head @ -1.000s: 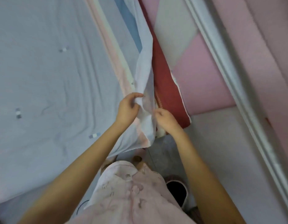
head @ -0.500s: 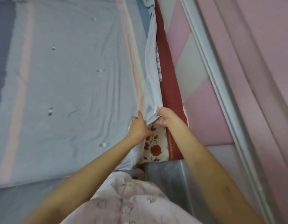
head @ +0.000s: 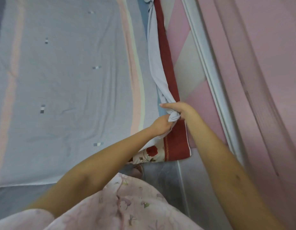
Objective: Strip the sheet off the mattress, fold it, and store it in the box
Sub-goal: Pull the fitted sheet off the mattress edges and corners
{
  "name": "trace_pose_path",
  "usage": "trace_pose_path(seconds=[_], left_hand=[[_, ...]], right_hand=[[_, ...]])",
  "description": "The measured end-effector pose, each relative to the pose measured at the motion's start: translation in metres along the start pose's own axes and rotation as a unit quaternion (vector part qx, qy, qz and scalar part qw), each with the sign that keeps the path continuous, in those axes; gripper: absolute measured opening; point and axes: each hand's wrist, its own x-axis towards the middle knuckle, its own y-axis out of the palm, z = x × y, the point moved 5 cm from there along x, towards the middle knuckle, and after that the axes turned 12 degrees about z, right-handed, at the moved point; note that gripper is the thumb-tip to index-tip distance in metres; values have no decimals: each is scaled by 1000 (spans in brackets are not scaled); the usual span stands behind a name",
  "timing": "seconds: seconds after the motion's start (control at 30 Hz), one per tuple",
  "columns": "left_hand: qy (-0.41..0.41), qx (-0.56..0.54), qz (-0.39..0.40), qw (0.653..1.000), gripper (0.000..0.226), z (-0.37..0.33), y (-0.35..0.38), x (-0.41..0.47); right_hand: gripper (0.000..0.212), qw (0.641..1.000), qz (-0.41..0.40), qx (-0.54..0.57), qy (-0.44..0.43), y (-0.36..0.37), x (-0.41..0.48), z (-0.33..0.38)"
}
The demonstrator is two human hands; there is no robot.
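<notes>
Cloth of a pale pink flowered top filled the near edge, soft and creased. Past it, grey floor ran along the bed's foot.

Left hand: fingers curled into the loose corner of the sheet, tips hidden in the cloth. Right hand, touching the same bunch just beside it, gripped it with fingers curled tight.

Sheet: thin, grey-blue, faintly wrinkled, with pastel stripes and small sewn squares. It lay flat over most of the mattress, its right edge gathered into a rope-like twist running away from the hands. The uncovered mattress corner showed dark red cloth with a rose print.

Beyond: pink and grey panelled wall, white moulding, pink curtain in long folds.
</notes>
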Motion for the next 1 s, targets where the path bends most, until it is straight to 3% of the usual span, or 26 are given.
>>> trace_pose_path(seconds=[0.13, 0.23, 0.37, 0.43, 0.5, 0.57, 0.63, 0.73, 0.83, 1.0], left_hand=[[22, 22, 37, 999, 34, -11, 16, 4], [37, 6, 14, 999, 29, -7, 18, 6], [49, -43, -23, 998, 14, -8, 18, 6], [13, -133, -69, 989, 11, -1, 17, 9], [-33, -202, -120, 972, 28, 12, 14, 13], [-91, -199, -132, 967, 49, 24, 15, 19], [-135, -161, -118, 970, 51, 27, 17, 25], [-159, -98, -45, 981, 17, 15, 21, 28], [-180, -86, 3, 980, 13, 9, 26, 31], [-170, -68, 54, 982, 11, 6, 45, 35]], right_hand=[[80, 995, 31, -77, 54, -9, 8, 3], [77, 989, 34, -120, 79, -12, 22, 0], [80, 982, -28, -179, 48, -16, 32, -2], [84, 980, -46, -194, -9, -14, 32, 1], [91, 952, -76, -279, -102, -17, 36, 5], [88, 892, -75, -425, -134, -18, 40, 2], [67, 851, -76, -509, -106, -22, 44, 1], [42, 815, -132, -561, -60, -33, 39, 3], [38, 799, -165, -578, -32, -41, 36, 3], [38, 801, -135, -583, 19, -45, 36, -12]])
